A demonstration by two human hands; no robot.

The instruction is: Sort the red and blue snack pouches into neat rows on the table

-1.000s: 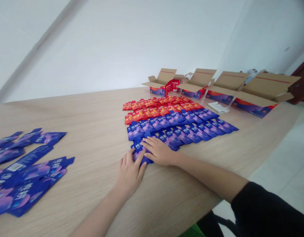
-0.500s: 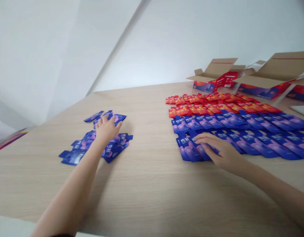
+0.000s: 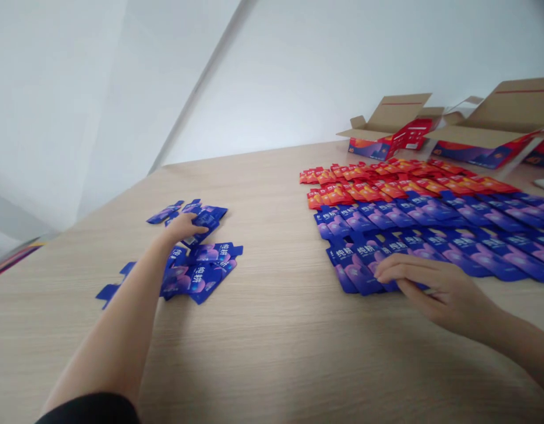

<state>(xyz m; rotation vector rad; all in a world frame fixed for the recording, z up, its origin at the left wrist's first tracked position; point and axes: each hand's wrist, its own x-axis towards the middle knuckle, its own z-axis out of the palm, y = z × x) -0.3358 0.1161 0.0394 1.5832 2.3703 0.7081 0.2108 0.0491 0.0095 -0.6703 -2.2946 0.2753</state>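
Observation:
On the left of the table, my left hand (image 3: 182, 227) is closed with thumb and fingers on a flat blue carton (image 3: 206, 222) in the far small group. Nearer to me lies a loose overlapping pile of flat blue cartons (image 3: 201, 274) with purple prints and end tabs; my forearm covers part of it. At the right, my right hand (image 3: 440, 291) hovers at the front edge of a row of overlapping blue cartons (image 3: 364, 265). Its fingers are stretched out side by side, with a gap to the thumb, and the fingertips overlap a carton. Whether they touch it I cannot tell.
Behind the front row lie another blue row (image 3: 369, 215) and two rows of red-orange packs (image 3: 355, 191). Open cardboard boxes (image 3: 373, 144) with raised lids stand at the back right. A white wall (image 3: 298, 76) rises behind the wooden table (image 3: 263, 353).
My left hand has come down from above the far left group and closed on a blue carton there. My right hand has shifted right and slightly nearer, its fingers drawing together. The view has shifted slightly.

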